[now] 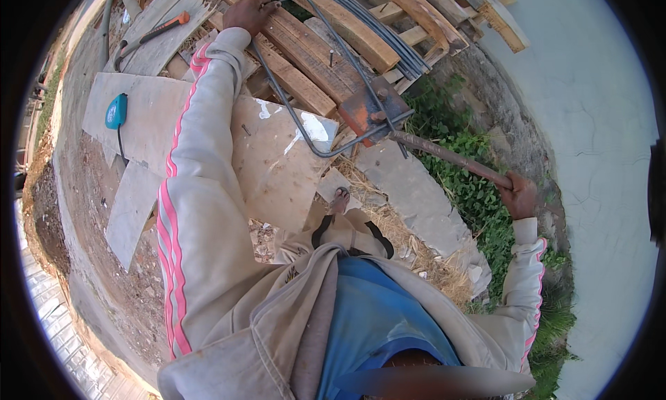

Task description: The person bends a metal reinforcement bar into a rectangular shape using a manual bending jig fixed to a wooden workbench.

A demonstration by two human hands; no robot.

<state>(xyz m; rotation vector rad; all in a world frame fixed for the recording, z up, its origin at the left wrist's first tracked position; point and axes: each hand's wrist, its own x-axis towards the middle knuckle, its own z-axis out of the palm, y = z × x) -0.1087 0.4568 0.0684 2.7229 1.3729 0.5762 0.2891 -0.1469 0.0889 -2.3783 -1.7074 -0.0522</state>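
A thin steel rod bent into a large rectangular loop, a rebar stirrup [275,81], lies across wooden beams. My left hand [248,15] is closed on its far left corner. The loop's near right end sits at a rusty metal bending plate [362,116] with pegs, fixed on the timber. My right hand [520,194] is wrapped round the end of a long rusty bending bar [454,159]. The bar's other end meets the rod beside the plate. One rod end sticks out past the plate, pointing toward me.
Wooden beams [305,46] and a bundle of straight steel rods [368,25] lie ahead. A teal tape measure [116,111] rests on boards at left; an orange-and-black handled tool [164,27] lies beyond. Green plants [458,129] grow along a pale wall [596,157] at right.
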